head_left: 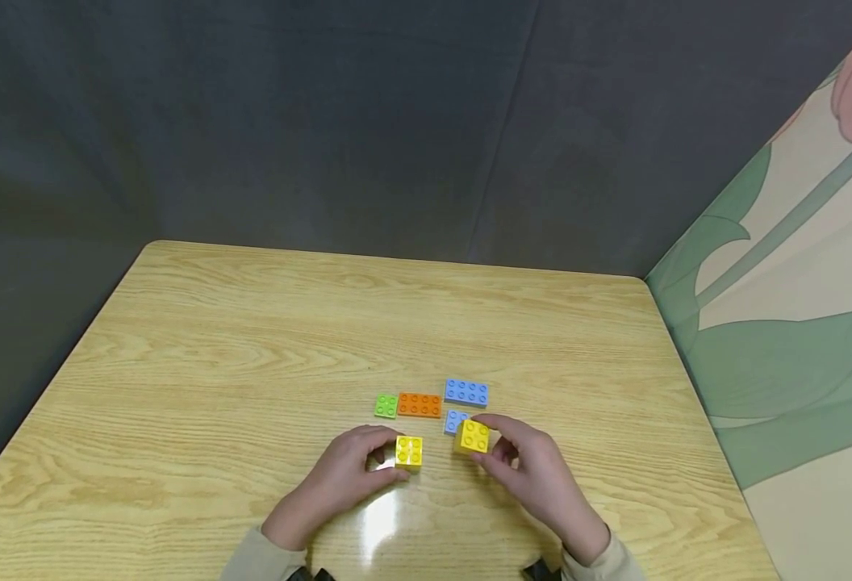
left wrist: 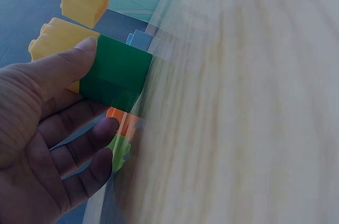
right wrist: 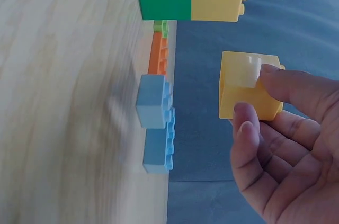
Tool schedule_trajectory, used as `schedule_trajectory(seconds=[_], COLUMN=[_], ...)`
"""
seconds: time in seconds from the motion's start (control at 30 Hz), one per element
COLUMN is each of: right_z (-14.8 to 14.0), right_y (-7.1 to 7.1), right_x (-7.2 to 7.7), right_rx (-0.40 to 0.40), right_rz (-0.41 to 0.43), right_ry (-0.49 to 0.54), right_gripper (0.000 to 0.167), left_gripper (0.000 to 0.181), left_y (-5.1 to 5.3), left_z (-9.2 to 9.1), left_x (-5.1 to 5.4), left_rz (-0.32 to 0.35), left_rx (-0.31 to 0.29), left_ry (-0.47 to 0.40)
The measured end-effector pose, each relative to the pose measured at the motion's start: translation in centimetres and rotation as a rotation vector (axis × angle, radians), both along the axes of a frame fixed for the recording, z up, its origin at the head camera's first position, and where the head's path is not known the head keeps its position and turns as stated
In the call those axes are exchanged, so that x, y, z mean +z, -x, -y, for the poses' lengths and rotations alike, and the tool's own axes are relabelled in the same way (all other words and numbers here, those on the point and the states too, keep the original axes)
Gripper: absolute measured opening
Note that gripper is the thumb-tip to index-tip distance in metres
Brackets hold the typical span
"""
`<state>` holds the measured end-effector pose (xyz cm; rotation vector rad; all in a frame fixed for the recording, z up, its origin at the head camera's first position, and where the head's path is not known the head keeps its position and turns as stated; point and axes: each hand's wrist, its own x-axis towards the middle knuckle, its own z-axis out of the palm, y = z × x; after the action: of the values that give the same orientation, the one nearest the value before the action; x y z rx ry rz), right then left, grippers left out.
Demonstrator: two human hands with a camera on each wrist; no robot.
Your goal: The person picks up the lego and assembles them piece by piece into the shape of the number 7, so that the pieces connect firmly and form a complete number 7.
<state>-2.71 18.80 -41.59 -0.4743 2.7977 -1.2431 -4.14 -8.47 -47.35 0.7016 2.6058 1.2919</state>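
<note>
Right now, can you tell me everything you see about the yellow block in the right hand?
The yellow block looks like shiny, smooth plastic, chunky and boxy, with four round studs in two rows of two. The right hand pinches it between thumb and fingers. It's held up off the table, studs upward, with nothing attached underneath. From the head view it partly covers the small blue block, but the right wrist view shows them apart.

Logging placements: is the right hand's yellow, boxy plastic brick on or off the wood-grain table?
Off: the right wrist view shows the right hand's fingers holding the brick apart from the table.
</note>
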Motion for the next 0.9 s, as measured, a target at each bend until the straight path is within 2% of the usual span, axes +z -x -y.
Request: schedule_trajectory(seconds=[0.4, 0.9], right_z=[0.9, 1.6], right_y=[0.0, -0.1], right_x=[0.8, 0.9], right_rx=[0.049, 0.077], right_rz=[-0.039, -0.069], right_ry=[0.018, 0.027], right_gripper=[0.041, 0.041], left_gripper=[0.026, 0.025], left_y=[0.1, 0.1], left_z=[0.0, -0.1], left_x=[0.0, -0.2], left_rz=[-0.006, -0.027], left_rx=[0.0, 0.002], left_ry=[0.013, 0.006])
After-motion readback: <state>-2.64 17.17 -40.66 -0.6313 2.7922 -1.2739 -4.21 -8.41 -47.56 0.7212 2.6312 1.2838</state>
